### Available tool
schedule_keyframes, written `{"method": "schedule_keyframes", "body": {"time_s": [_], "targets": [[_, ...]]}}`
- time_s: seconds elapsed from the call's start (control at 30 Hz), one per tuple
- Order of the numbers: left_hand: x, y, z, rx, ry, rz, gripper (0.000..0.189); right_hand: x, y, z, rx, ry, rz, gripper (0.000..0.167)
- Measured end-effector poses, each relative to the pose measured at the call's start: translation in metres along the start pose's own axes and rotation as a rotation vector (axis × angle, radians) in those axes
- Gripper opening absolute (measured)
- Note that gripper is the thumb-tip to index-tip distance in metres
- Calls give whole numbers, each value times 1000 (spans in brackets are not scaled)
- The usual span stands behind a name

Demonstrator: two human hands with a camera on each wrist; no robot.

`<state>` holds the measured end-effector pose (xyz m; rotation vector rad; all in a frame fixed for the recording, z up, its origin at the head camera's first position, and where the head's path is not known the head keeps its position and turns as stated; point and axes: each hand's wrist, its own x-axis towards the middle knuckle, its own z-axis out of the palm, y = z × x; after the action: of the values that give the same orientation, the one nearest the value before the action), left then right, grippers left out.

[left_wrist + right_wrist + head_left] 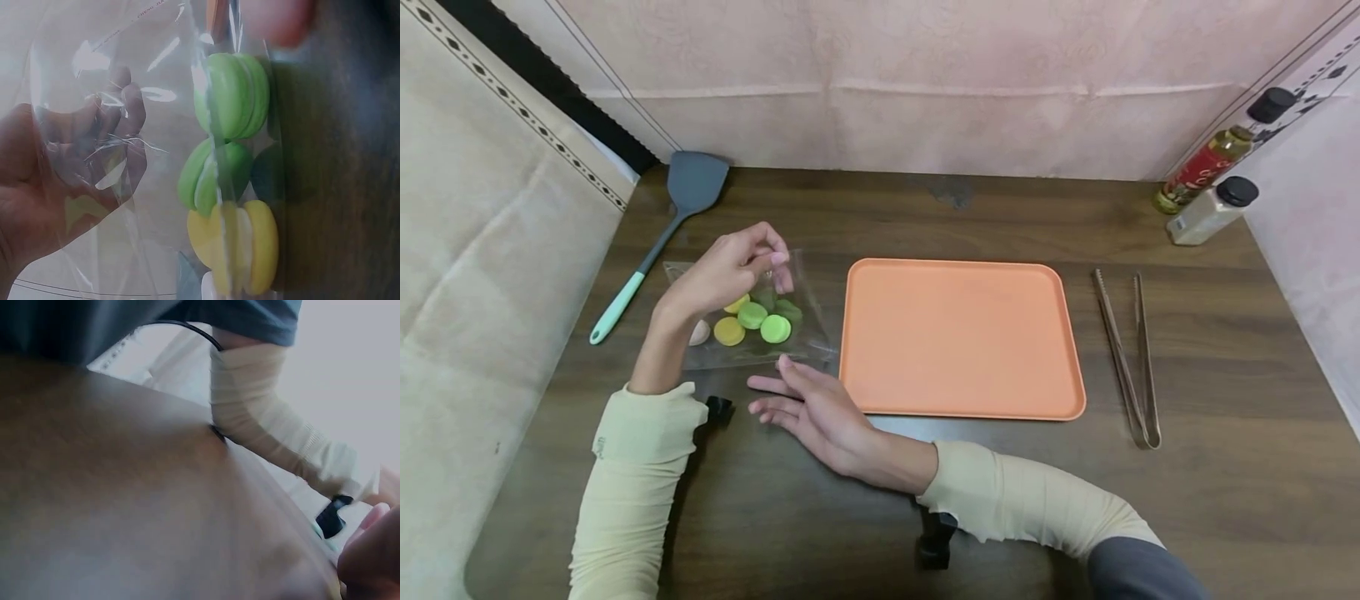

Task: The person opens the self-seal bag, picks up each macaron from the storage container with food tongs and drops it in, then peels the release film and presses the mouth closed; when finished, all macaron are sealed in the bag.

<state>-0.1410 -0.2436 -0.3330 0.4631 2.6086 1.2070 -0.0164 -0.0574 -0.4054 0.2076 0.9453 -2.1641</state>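
Note:
In the head view, a clear plastic bag on the table holds several macarons, among them a green macaron, a yellow macaron and a pale macaron. My left hand is over the bag's far part, thumb and fingers pinching its film. The left wrist view shows the film raised beside the stacked-looking green macaron and yellow macaron. Through that film my right hand is visible. Palm turned toward the bag, the right hand is just off its near edge with fingers extended, holding nothing.
An orange tray lies right of the bag. Metal tongs are farther right. Behind them stand a red-labelled oil bottle and a black-capped jar. A spatula rests at the left edge. Cloth walls surround the table.

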Motion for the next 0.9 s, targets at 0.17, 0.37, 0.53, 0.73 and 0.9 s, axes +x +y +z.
{"method": "schedule_keyframes", "body": {"time_s": [0.17,0.37,0.53,0.73,0.9], "targets": [[-1,2,0,3,-4,9,17,8,-10,0,-1,5,13,55],[-1,3,0,4,-17,12,16,13,-12,0,3,-1,37,54],[-1,3,0,4,-23,13,15,16,-13,0,-3,10,38,52],[-2,2,0,3,-33,13,16,22,-18,1,9,29,61,54],[-1,3,1,1,-43,9,15,26,-24,0,34,20,89,56]]}}
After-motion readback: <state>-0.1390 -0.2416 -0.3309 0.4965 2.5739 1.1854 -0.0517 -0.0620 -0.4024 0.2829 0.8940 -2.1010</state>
